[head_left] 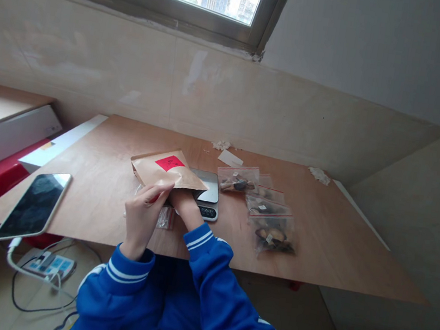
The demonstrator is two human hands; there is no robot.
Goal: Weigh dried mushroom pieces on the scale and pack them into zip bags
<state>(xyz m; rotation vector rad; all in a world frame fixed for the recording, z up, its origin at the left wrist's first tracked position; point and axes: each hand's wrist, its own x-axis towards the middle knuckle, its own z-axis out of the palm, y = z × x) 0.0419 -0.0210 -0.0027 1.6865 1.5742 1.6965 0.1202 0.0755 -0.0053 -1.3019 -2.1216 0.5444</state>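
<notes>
A brown kraft paper bag (pixel 147 168) with a red label lies tilted above the table, its mouth facing me. My left hand (pixel 144 217) pinches the edge of that mouth between thumb and fingers. Into the opening reaches my right hand (pixel 185 204); its fingers are hidden inside the bag. Partly under the bag stands a kitchen scale (pixel 211 188) with a silver plate and a dark display. A small clear zip bag (pixel 165 217) lies below the paper bag, between my hands.
Several clear zip bags with dark dried pieces, one nearest me (pixel 273 234), lie right of the scale. Behind them are a white card (pixel 230 159) and crumpled scraps (pixel 221 145). A charging phone (pixel 34 206) rests at the table's left edge, above a power strip (pixel 48 263).
</notes>
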